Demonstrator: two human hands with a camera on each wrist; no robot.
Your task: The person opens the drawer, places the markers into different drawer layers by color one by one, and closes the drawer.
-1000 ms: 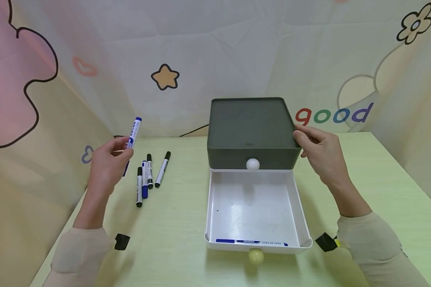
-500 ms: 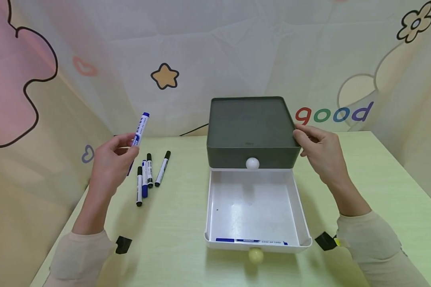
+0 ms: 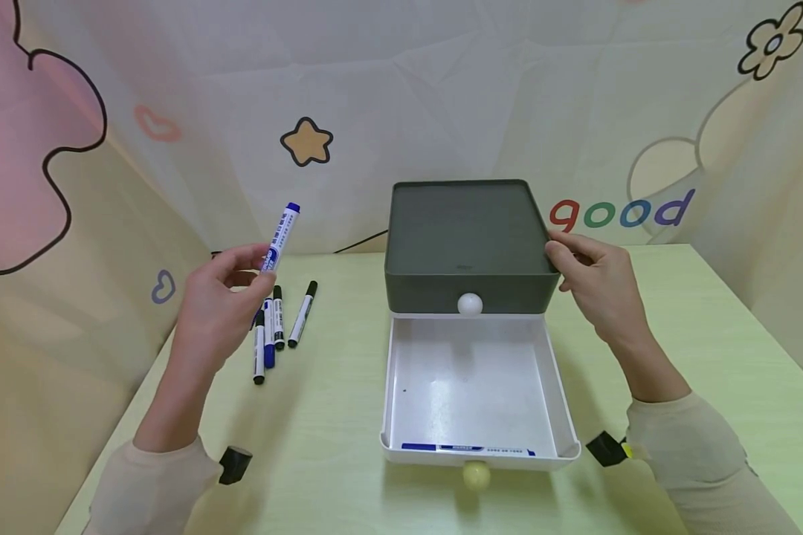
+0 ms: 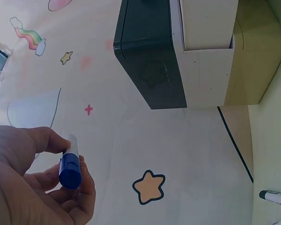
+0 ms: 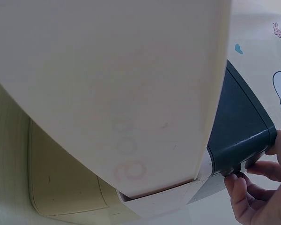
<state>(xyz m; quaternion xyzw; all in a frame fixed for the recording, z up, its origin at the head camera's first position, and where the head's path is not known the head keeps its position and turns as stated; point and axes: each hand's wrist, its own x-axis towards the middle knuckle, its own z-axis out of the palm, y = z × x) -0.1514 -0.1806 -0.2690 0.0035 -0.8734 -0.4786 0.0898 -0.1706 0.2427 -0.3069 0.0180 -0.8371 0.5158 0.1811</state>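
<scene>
"How are the hands posed?"
"The left hand (image 3: 219,308) is raised over the light green table (image 3: 334,416), thumb and fingertips pinching a white marker (image 3: 281,236). The right hand (image 3: 601,286) grips the corner of the dark grey drawer unit (image 3: 468,230); its lower fingers are partly hidden, so their exact hold is hard to judge."

"And that marker?"
"White barrel, blue ends, blue print. It slants, its upper end leaning toward the right hand's side."

"What sits between the hands?"
"The white drawer (image 3: 468,371), pulled toward the person, a yellow knob (image 3: 476,475) on its front. A blue-and-white marker (image 3: 465,449) lies inside, along the front wall."

"Anything near the left hand?"
"Four more markers (image 3: 279,319) lie on the table just inward of it, three black-ended, one blue-ended."

"And farther out?"
"A printed cloth (image 3: 401,89) hangs beyond both hands: an orange star (image 3: 306,142) past the left, the coloured word "good" (image 3: 636,215) behind the right."
</scene>
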